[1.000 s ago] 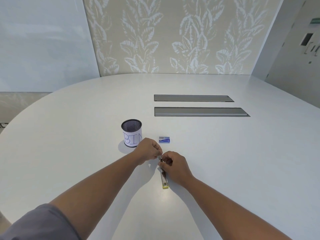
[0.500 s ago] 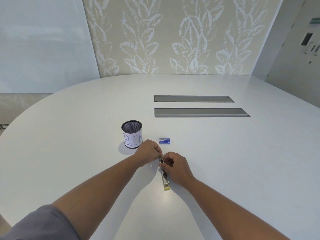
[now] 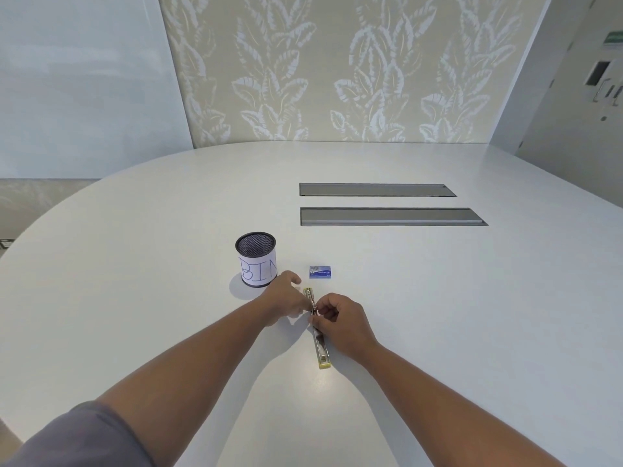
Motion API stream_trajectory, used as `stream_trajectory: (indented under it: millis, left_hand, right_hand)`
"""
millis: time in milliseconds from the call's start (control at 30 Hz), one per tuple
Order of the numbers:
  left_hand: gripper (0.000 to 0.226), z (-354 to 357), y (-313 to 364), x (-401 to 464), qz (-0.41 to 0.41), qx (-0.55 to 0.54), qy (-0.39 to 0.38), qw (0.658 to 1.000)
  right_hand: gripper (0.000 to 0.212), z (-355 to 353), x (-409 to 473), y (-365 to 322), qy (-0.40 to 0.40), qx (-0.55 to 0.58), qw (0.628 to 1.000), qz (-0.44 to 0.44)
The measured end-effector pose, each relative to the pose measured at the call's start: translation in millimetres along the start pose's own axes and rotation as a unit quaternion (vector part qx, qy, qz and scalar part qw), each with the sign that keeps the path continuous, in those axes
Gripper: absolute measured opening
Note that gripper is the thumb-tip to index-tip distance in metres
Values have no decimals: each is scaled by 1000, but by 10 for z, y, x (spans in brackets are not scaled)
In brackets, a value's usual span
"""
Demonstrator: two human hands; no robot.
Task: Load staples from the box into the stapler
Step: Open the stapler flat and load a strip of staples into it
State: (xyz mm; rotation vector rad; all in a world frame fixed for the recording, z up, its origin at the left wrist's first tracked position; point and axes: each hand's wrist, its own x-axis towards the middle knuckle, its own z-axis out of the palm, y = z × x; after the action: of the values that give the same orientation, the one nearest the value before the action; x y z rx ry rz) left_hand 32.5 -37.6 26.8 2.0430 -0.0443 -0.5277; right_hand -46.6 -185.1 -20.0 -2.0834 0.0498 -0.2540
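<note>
A slim yellow stapler (image 3: 321, 348) lies opened flat on the white table, its metal channel facing up, one end near me and its other half (image 3: 308, 294) stretching away past my hands. My left hand (image 3: 286, 298) pinches it at the hinge from the left. My right hand (image 3: 340, 323) grips the same middle spot from the right, fingers curled on it. A small blue staple box (image 3: 320, 272) sits shut on the table just beyond my hands, untouched. I cannot see any loose staples.
A black mesh cup (image 3: 257, 259) with a paper label reading BIN stands left of the staple box, close to my left hand. Two long grey cable hatches (image 3: 391, 216) are set into the white table (image 3: 472, 315) farther back. A leaf-patterned wall lies behind.
The stapler's upper half has swung away from me and now lies flat beyond my hands. Both hands stay pinched at the hinge.
</note>
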Motion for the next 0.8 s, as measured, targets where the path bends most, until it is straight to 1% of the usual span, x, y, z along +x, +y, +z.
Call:
stream_trajectory:
  millis: [133,267,600,800]
  left_hand:
    - [35,13,12,40,6,-6,-8,1000]
    - [22,11,15,70,5,-30,4,1000]
    - [9,42,-47,204,5,-78,32,996]
    - [7,58,-90,273,0,-98,58,993]
  right_hand:
    - [13,-8,11,-6,2,-4,1000,-2]
    - [14,-11,11,6,1,-2,1000,3]
    - [15,-9,27,24,-5,6,1000,12]
    - [16,-8,24,14,-10,15,1000,18]
